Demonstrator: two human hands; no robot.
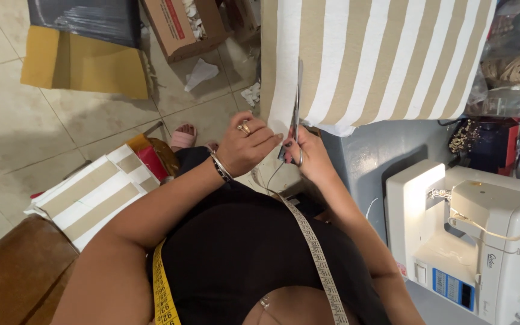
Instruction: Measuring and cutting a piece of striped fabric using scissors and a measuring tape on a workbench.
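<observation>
A tan-and-white striped fabric (pixel 374 54) lies over the table's far side and hangs off its edge. My left hand (pixel 245 144), with a ring and a dark bracelet, pinches the fabric's near left edge. My right hand (pixel 309 153) grips a pair of scissors (pixel 298 102) by the handles; the blades point away from me along a white stripe into the cloth. A measuring tape (pixel 317 253) hangs around my neck over a black top.
A white sewing machine (pixel 470 235) stands on the grey table (pixel 368 156) at right, its lamp lit. Cut striped pieces (pixel 91 195) are stacked on a brown seat at left. Cardboard boxes (pixel 182 24), flat cardboard and paper scraps lie on the tiled floor.
</observation>
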